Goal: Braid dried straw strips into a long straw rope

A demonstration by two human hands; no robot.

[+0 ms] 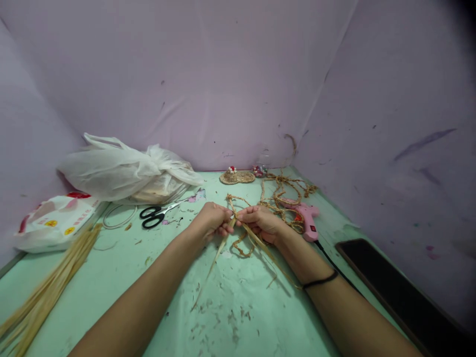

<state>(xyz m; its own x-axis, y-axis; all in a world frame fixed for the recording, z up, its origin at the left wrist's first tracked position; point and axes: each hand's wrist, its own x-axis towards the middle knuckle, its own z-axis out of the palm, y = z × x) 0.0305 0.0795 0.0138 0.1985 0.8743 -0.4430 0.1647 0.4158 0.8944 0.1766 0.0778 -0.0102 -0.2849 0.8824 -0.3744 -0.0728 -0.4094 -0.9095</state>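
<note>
My left hand and my right hand meet near the middle of the green table. Both pinch a twisted straw cord at the point where loose strands split from it. Loose straw strands hang below my right hand, and thinner ones trail down from my left. The cord runs up and away in a small loop. A tangle of the same brown cord lies behind my right hand, partly over a pink glue gun.
Black-handled scissors, a white plastic bag, a printed packet and a straw bundle lie left. Small woven pieces sit at the back wall. A black flat device is at right.
</note>
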